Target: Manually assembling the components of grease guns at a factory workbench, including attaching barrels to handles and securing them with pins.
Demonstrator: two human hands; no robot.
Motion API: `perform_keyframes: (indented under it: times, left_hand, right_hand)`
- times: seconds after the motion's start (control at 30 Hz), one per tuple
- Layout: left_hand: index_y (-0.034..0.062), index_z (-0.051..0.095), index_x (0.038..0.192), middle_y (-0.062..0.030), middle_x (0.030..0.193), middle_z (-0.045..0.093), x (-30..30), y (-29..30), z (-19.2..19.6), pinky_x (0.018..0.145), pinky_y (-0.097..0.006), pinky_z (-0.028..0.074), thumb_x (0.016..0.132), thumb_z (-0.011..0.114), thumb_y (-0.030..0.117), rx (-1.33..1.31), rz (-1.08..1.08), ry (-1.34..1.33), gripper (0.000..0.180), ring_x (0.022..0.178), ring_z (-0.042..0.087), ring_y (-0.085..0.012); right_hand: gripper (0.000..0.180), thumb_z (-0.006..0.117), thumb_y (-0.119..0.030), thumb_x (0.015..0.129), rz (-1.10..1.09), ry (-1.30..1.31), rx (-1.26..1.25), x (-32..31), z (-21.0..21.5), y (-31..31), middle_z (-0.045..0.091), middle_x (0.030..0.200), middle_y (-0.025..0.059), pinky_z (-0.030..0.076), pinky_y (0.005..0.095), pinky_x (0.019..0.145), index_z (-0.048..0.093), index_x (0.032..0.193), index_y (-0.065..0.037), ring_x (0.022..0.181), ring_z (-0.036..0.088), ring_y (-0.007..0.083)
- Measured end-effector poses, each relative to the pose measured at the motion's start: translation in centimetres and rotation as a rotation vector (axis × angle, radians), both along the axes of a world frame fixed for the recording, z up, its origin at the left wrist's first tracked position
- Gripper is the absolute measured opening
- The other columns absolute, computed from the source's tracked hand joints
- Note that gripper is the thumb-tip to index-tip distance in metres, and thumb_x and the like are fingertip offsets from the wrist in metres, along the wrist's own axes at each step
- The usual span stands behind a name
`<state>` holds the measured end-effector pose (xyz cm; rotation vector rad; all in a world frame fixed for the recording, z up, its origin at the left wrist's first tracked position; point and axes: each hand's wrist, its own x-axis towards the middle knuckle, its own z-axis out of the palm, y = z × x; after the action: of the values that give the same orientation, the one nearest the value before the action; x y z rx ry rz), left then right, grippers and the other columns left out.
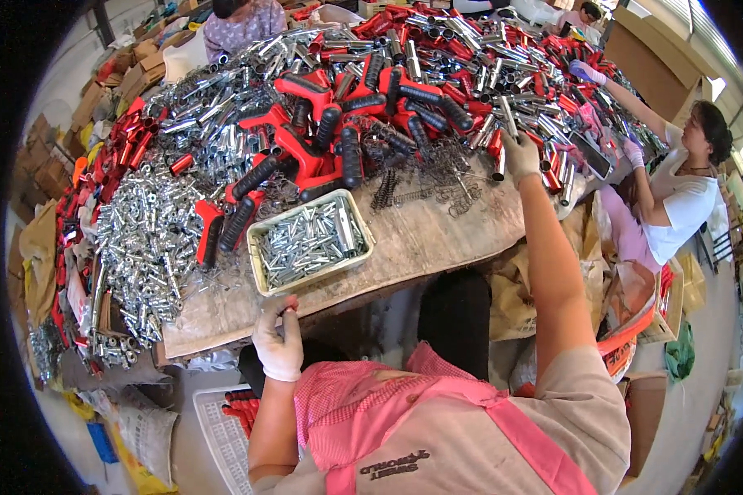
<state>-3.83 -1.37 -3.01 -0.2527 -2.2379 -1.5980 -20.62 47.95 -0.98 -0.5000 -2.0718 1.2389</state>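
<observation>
My right hand [522, 158], in a pale glove, reaches to the right side of the heap and is closed round a shiny metal tube [508, 117] that points away from me. My left hand [279, 340], in a white glove, hovers at the table's front edge with loosely bent fingers apart; a small reddish spot shows at its fingertips, too small to make out. Just beyond it stands a cream plastic tray [260, 280] of metal pins, with a larger metal piece among them. Red-and-black handles [309, 153] are piled behind the tray.
Small silver fittings [144, 239] lie heaped at the left. Loose wire springs [425, 177] spread between the handles and the brown table cover [421, 239]. A co-worker [677, 190] in a white top reaches into the heap from the right. A white crate [219, 429] with red parts stands below left.
</observation>
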Motion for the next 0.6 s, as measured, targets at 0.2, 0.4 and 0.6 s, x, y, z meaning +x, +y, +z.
perform_keyframes:
  times: [0.2,0.4,0.6]
  left_hand:
    - [0.0013,0.061,0.091,-0.0097,0.083,0.061,0.0,0.5,0.0,0.071,-0.028,0.047,0.079,0.051,-0.008,-0.091,0.007,0.027,0.019,0.075,0.059,-0.0193]
    - [0.0015,0.061,0.088,-0.0117,0.084,0.061,-0.1,1.7,-0.7,0.071,-0.029,0.047,0.077,0.051,-0.009,-0.132,-0.016,0.011,0.018,0.076,0.06,-0.023]
    - [0.0009,0.059,0.088,-0.009,0.084,0.059,0.0,3.6,-0.5,0.075,-0.028,0.044,0.078,0.05,-0.008,-0.125,-0.138,0.016,0.016,0.078,0.057,-0.0187]
  right_hand:
    - [0.04,0.061,-0.035,0.08,-0.194,-0.205,0.324,-4.0,2.3,4.0,0.064,0.098,0.0226,0.047,0.0421,0.081,0.062,0.105,-0.003,0.093,0.061,0.0374]
    - [0.038,0.065,-0.031,0.074,-0.104,-0.401,0.583,-2.0,2.9,1.5,0.065,0.101,0.0168,0.047,0.0407,0.083,0.063,0.107,-0.011,0.096,0.062,0.0323]
    - [0.046,0.067,-0.045,0.074,-0.183,-0.651,0.493,-0.4,4.2,4.0,0.067,0.087,0.0181,0.048,0.0406,0.076,0.066,0.102,-0.008,0.084,0.064,0.0327]
